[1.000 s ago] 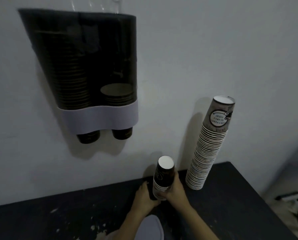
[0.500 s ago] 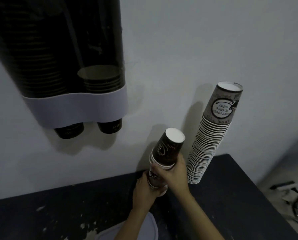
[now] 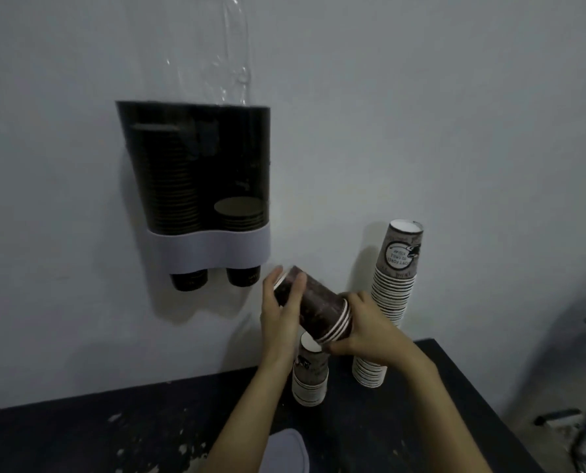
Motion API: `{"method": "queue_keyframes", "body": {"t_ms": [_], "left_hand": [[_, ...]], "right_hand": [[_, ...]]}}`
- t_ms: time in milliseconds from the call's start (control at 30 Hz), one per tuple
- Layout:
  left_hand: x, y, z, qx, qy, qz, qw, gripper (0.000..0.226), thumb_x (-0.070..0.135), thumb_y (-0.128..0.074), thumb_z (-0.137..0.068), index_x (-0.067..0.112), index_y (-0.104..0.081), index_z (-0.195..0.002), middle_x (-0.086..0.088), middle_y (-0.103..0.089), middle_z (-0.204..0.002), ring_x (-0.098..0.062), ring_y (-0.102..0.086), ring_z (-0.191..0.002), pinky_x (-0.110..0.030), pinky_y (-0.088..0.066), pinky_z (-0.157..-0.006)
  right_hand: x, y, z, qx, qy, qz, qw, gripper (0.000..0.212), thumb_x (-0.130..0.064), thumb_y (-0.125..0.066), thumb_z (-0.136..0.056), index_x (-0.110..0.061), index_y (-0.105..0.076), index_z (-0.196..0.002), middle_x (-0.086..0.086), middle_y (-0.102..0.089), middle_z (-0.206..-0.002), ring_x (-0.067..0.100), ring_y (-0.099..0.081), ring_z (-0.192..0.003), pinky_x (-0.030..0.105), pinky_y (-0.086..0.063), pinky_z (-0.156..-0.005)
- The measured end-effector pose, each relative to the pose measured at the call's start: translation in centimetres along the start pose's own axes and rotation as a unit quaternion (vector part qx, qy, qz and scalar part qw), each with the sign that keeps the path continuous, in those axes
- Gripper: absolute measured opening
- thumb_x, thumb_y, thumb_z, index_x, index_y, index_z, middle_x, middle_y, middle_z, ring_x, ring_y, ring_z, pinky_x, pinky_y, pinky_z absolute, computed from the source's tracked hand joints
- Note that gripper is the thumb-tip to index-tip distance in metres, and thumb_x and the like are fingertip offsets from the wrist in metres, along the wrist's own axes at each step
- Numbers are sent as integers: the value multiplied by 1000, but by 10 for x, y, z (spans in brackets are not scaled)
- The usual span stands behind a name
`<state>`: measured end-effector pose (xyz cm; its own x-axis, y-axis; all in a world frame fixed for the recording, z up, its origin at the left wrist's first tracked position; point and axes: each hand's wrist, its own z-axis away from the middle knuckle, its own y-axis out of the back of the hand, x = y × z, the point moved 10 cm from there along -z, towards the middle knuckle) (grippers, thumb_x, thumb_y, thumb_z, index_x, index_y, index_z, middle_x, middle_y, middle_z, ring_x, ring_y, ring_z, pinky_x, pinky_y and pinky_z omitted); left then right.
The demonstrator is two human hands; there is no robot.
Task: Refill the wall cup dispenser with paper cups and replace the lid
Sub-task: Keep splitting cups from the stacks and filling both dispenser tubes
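Note:
The dark two-tube wall cup dispenser with a pale grey band hangs on the wall, open at the top. Its left tube is nearly full and its right tube holds only a low stack. Both hands hold a short stack of brown paper cups tilted almost sideways below the dispenser's right corner. My left hand grips its closed bottom end. My right hand grips the rim end. A small stack of cups stands upside down on the black table. The pale grey lid lies near the table's front edge.
A tall stack of upside-down cups leans against the wall at the table's back right. A crumpled clear plastic sleeve hangs on the wall above the dispenser. The table's right edge drops to a floor with dim objects.
Both hands have lifted the upper cups off the small stack and tipped them sideways, up toward the dispenser. The remaining small stack stays on the table. The camera has tilted up.

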<state>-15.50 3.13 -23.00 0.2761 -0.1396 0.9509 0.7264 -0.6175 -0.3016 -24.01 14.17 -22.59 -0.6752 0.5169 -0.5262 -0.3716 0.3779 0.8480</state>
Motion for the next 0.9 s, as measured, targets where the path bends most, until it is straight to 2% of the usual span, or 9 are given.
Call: {"method": "queue_keyframes", "body": {"t_ms": [100, 200, 333, 433, 500, 600, 700, 800, 900], "left_hand": [[0, 6, 5, 16, 74, 123, 990, 47, 31, -54, -88, 16, -41, -131, -12, -54, -126, -25, -59, -103, -39, -57, -76], [9, -8, 23, -27, 160, 250, 954, 55, 39, -45, -91, 8, -41, -135, -22, -55, -129, -27, -61, -98, -29, -58, -56], [29, 4, 33, -14, 168, 196, 966, 59, 48, -34, -92, 9, -40, -137, -19, -51, -130, -29, -51, -113, -38, -47, -81], [32, 30, 33, 15, 190, 173, 966, 67, 52, -32, -91, 6, -31, -141, -20, -42, -141, -34, -41, -128, -45, -38, -97], [31, 47, 31, 42, 189, 164, 967, 67, 51, -34, -91, 5, -32, -140, -20, -41, -143, -34, -40, -131, -45, -36, -102], [27, 63, 29, 63, 197, 147, 967, 67, 52, -35, -91, 4, -36, -137, -19, -41, -142, -34, -39, -132, -46, -34, -104], [22, 70, 27, 72, 221, 151, 961, 65, 51, -34, -91, 3, -40, -134, -19, -44, -141, -35, -40, -130, -45, -35, -95], [19, 77, 27, 82, 226, 154, 958, 64, 49, -36, -92, 2, -40, -135, -22, -46, -139, -36, -46, -124, -39, -34, -84], [16, 82, 29, 85, 221, 157, 959, 63, 48, -36, -92, 2, -39, -135, -23, -47, -137, -34, -49, -114, -41, -35, -85]], "right_hand": [[-28, 35, 19, 70, 30, -166, 983, 84, -24, -81, -66, -21, -35, -137, 0, -43, -127, 11, -46, -113, 22, -40, -94], [-61, 55, 36, 137, 66, -322, 935, 80, -27, -71, -76, -29, -26, -141, -11, -34, -138, 6, -34, -129, 30, -35, -108], [-110, 101, 41, 229, 112, -290, 923, 70, -25, -71, -77, -22, -31, -134, -10, -38, -127, 6, -37, -124, 21, -32, -100], [-149, 175, 46, 347, 169, -364, 848, 56, -24, -73, -75, -19, -42, -121, 0, -49, -123, 17, -49, -118, 38, -43, -103], [-187, 218, 38, 382, 206, -359, 826, 60, -28, -72, -77, -16, -44, -129, 3, -49, -127, 16, -47, -118, 34, -41, -104], [-254, 251, -2, 377, 205, -175, 886, 72, -33, -68, -80, -14, -34, -141, 15, -35, -136, 28, -34, -128, 35, -31, -108], [-294, 234, -51, 303, 182, 26, 935, 68, -33, -64, -83, -10, -34, -139, 22, -32, -134, 39, -27, -127, 41, -31, -105], [-299, 195, -87, 199, 146, 134, 960, 60, -37, -60, -84, -6, -42, -132, 26, -36, -133, 40, -28, -128, 41, -29, -105], [-282, 165, -107, 136, 99, 185, 968, 62, -50, -50, -87, -8, -44, -133, 27, -31, -139, 41, -24, -131, 44, -24, -110]]}}
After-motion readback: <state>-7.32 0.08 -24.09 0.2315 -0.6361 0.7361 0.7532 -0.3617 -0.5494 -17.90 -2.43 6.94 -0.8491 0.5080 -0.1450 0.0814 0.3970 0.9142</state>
